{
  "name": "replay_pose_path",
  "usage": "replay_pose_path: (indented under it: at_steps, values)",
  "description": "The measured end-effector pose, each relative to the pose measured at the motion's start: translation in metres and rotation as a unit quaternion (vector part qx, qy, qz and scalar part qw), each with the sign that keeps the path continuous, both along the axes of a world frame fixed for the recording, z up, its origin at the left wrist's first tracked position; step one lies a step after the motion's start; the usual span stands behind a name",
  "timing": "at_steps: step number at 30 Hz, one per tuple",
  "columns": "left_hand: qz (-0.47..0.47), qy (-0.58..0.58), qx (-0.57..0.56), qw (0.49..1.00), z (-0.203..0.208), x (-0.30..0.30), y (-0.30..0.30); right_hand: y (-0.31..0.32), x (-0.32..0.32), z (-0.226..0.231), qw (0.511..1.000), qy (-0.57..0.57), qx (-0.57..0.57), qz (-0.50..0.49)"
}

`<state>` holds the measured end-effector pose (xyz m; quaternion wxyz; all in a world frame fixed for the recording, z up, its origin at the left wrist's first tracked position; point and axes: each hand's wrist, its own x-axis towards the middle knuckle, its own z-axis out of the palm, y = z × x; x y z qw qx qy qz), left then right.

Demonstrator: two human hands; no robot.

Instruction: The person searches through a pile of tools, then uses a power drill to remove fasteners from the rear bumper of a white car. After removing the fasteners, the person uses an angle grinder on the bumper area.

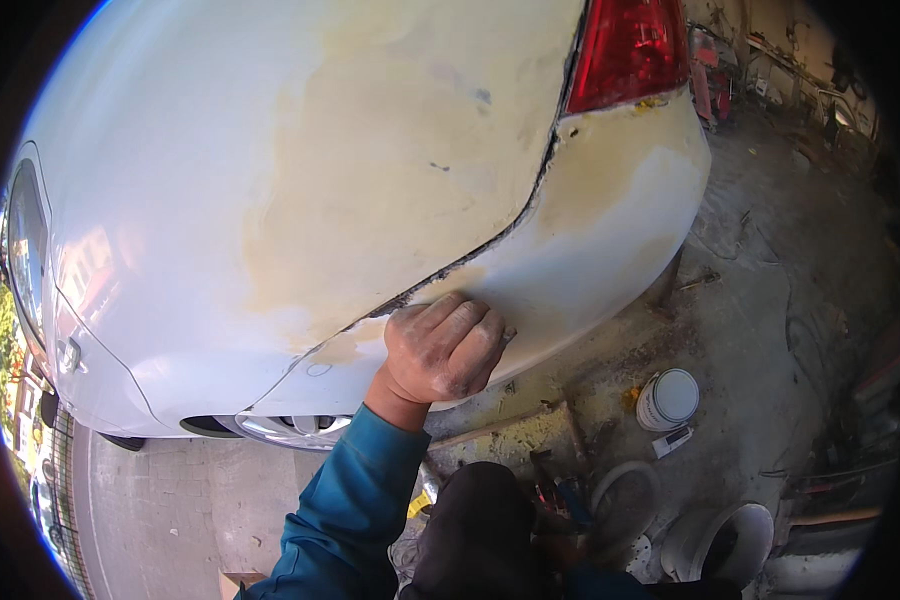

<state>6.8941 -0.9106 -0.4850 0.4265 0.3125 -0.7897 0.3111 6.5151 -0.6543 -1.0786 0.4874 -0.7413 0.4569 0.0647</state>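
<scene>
My left hand (445, 345), in a teal sleeve (345, 490), is closed in a fist against the car's rear bumper (610, 230), just below the dark seam (435, 278). Its fingers curl toward the surface, and what they hold, if anything, is hidden. The white car's rear quarter panel (370, 200) has wide beige patches with smoothed edges, and similar patches lie on the bumper. Above the bumper sits a red tail light (630, 55). My right hand is lost in dark shadow at the bottom, beside my knee (482, 520); its fingers cannot be made out.
A white can (668, 400) stands on the dusty floor at right, with a small pale box (673, 441) beside it. A wide open cylinder (740, 540) lies at lower right. The car's wheel (300, 428) shows below the panel. Clutter lines the far right wall.
</scene>
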Motion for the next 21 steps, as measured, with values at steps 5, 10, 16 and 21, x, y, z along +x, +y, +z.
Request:
replay_pose_path:
  at_steps: [5, 10, 16, 21]
  values:
    - [0.002, 0.030, 0.048, 0.998, 0.002, 0.020, 0.027, -0.071, 0.028, 0.199, 0.886, -0.005, 0.310, -0.344]
    - [-0.089, 0.284, 0.218, 0.929, -0.017, 0.008, 0.060, -0.103, 0.026, 0.363, 0.952, 0.042, 0.082, -0.292]
    - [-0.315, 0.668, 0.456, 0.496, -0.077, -0.006, 0.088, -0.072, 0.064, 0.487, 0.848, -0.389, 0.014, -0.360]
    - [-0.360, 0.722, 0.453, 0.380, -0.078, -0.024, 0.094, -0.059, 0.128, 0.486, 0.855, -0.395, -0.095, -0.323]
